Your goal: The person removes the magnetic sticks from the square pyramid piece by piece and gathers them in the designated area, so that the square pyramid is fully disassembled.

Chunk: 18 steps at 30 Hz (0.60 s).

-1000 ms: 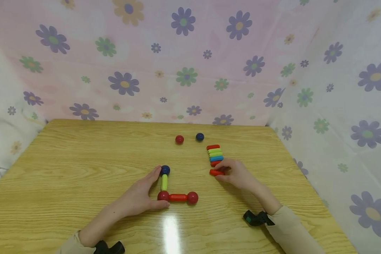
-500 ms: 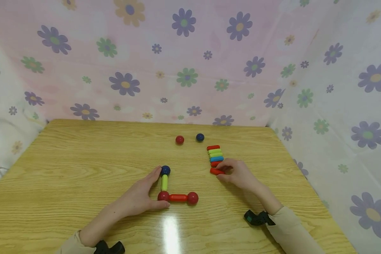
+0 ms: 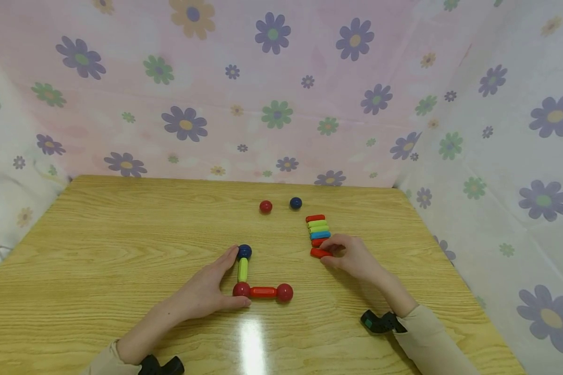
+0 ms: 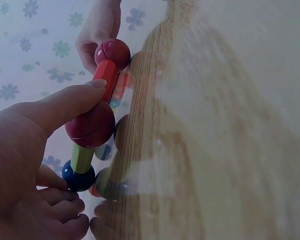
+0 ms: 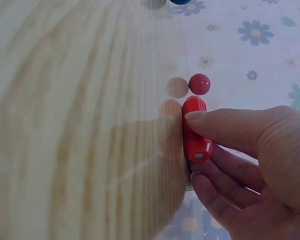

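Observation:
In the head view, an L-shaped piece of magnetic balls and rods lies on the wooden table (image 3: pixel 145 224). Its green rod (image 3: pixel 243 270) joins a dark blue ball (image 3: pixel 245 252) to a red ball (image 3: pixel 241 290), and a red rod runs right to another red ball (image 3: pixel 284 292). My left hand (image 3: pixel 202 291) spans the green side, thumb at the corner red ball and fingers at the blue one. To the right, my right hand (image 3: pixel 354 258) pinches a loose red magnetic rod (image 5: pixel 196 130) between thumb and fingers, low over the table, its metal end visible in the right wrist view.
Just beyond my right hand lies a row of red, green and blue rods (image 3: pixel 319 229). Farther back sit a loose red ball (image 3: pixel 265 207) and a loose blue ball (image 3: pixel 295 203). A flowered curtain (image 3: pixel 281 94) stands behind the table and along its sides.
The red rod in my right hand has shifted slightly away from me, closer to the row of rods. My left hand and the L-shaped piece have stayed in place.

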Motion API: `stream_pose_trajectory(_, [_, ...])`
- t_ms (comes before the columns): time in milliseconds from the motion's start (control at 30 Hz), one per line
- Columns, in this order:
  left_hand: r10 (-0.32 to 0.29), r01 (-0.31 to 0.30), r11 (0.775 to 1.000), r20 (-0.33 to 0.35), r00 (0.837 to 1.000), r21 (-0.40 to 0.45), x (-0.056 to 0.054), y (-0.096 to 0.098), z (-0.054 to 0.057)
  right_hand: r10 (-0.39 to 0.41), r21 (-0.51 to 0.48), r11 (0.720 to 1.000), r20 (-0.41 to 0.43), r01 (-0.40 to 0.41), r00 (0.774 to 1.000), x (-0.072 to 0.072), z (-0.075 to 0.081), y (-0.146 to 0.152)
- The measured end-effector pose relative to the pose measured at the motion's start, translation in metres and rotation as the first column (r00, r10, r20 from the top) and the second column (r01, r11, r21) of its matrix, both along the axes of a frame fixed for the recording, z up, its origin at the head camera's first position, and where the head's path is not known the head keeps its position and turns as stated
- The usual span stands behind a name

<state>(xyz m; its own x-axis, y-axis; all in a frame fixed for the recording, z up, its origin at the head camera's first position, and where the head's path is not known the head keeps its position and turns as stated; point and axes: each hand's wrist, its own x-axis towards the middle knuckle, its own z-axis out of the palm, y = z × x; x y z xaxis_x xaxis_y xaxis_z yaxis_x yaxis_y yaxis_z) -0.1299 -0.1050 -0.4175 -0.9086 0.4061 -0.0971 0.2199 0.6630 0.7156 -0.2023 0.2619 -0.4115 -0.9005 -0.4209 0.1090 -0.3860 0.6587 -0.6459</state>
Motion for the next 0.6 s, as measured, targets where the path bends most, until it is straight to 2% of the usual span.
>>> stream_pose_trajectory(133, [0.0,0.0,1.0,0.002,1.0,0.0,0.0,0.0,0.0,-0.011,-0.028,1.0,0.045,0.013,0.999,-0.001,-0.001,0.001])
stream_pose_trajectory(367, [0.002,-0.002,1.0,0.01,1.0,-0.001,0.0,0.001,0.002,-0.02,-0.116,0.993,0.044,0.025,0.999,0.0,0.009,-0.002])
stream_pose_trajectory(500, [0.009,-0.009,1.0,0.022,1.0,-0.002,0.001,0.001,0.002,0.063,-0.18,0.983,0.125,-0.04,0.99,0.005,0.019,-0.01])
stream_pose_trajectory(600, [0.01,-0.009,1.0,0.018,1.0,-0.003,0.0,0.002,0.003,0.149,-0.215,0.971,0.191,-0.107,0.97,0.007,0.022,-0.019])
